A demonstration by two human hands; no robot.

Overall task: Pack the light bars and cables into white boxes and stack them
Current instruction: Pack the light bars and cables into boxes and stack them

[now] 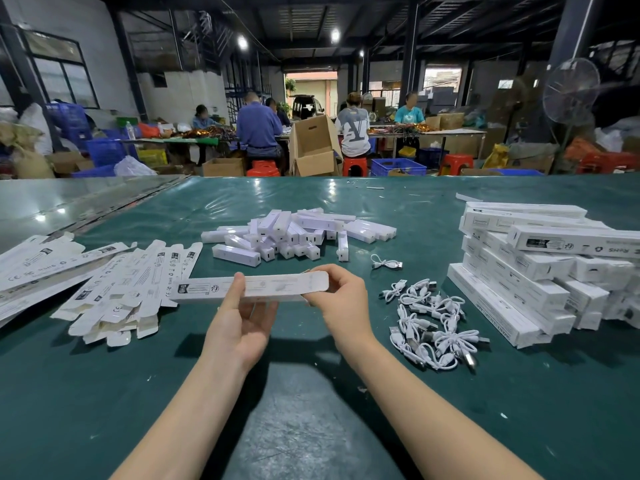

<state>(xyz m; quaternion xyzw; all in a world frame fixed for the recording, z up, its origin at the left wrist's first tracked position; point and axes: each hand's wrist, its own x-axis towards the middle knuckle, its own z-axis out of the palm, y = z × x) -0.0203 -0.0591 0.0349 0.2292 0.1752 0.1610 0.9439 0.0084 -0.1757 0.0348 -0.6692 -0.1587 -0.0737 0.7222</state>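
I hold one long white box (207, 289) level above the green table, lying left to right. My left hand (242, 320) cradles its middle from below, thumb over the top face. My right hand (341, 299) pinches its right end, where a rounded flap (320, 281) sticks out. White light bars (294, 233) lie heaped at the table's middle. Coiled white cables (431, 322) are piled to the right of my hands, and one loose cable (386, 263) lies apart. Flat unfolded boxes (104, 282) are spread on the left. Packed boxes (540, 265) are stacked at the right.
The green table (311, 393) runs to a far edge, with bare surface in front of me. Beyond it, several people sit at other tables among cardboard cartons (313, 147), blue crates (398, 167) and red stools. A standing fan (569, 91) is at the far right.
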